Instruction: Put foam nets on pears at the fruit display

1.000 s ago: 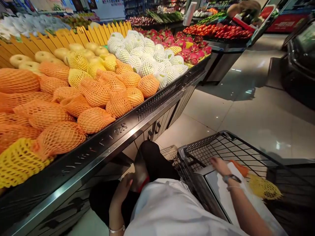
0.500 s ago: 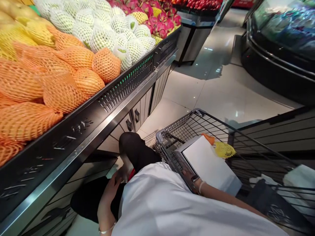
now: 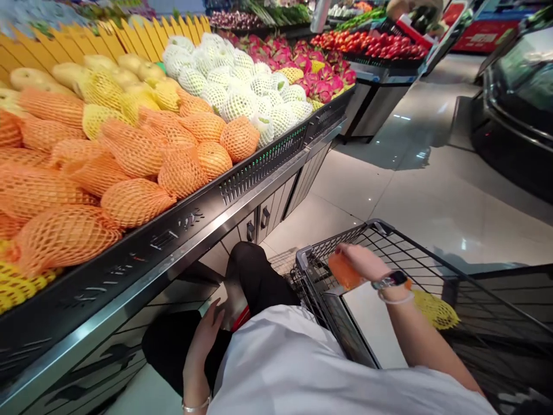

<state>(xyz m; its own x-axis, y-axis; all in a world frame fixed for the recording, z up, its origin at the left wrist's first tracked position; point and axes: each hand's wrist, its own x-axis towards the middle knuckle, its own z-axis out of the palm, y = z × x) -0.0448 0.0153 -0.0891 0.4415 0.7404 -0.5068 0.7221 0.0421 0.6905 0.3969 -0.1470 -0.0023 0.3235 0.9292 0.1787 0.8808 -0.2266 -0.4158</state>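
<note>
My right hand (image 3: 363,262), with a dark watch and a pale band at the wrist, is closed on a smooth-looking orange object (image 3: 344,271) over the near end of the shopping cart (image 3: 401,242). Blur hides exactly what it is. Below it in the cart lies a white box (image 3: 374,323), and beside the box a fruit in yellow foam netting (image 3: 436,309). My left hand (image 3: 209,331) hangs by my black-trousered leg, fingers apart and holding nothing I can see; a bracelet circles its wrist.
A fruit stand (image 3: 242,196) runs along the left, piled with orange-netted fruit (image 3: 136,202), white-netted fruit (image 3: 239,104) and dragon fruit (image 3: 319,86). Beyond it is a stand of red produce (image 3: 375,46). A rounded dark display case (image 3: 510,127) stands right; tiled floor (image 3: 358,184) lies between.
My right hand has risen from beside the white box to above the cart's near end, now with an orange object in it. The view has tilted up; my left hand's fingers have spread.
</note>
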